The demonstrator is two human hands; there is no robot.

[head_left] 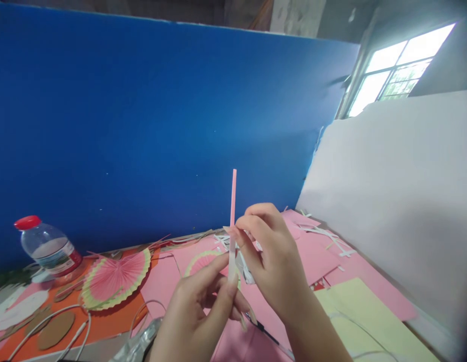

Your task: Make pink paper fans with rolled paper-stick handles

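Observation:
A narrow strip (234, 196), pink at the top and whitish lower down, stands upright between my hands. My left hand (205, 306) pinches its lower end between thumb and fingers. My right hand (269, 251) pinches it near the middle, where the pink part meets the whitish part. Below and behind my hands lie pink paper sheets (316, 256) and a pleated pink and yellow paper fan (199, 261), partly hidden by my left hand. Another pleated fan (116, 279) with a yellow rim lies to the left on orange paper (105, 324).
A plastic bottle with a red cap (48, 249) leans at the left. Brown ovals (56, 330), a white cable (88, 332) and white paper scraps (331, 236) lie about. Pale yellow paper (372, 322) is at the right. A blue panel (161, 125) and a white panel (399, 201) rise behind.

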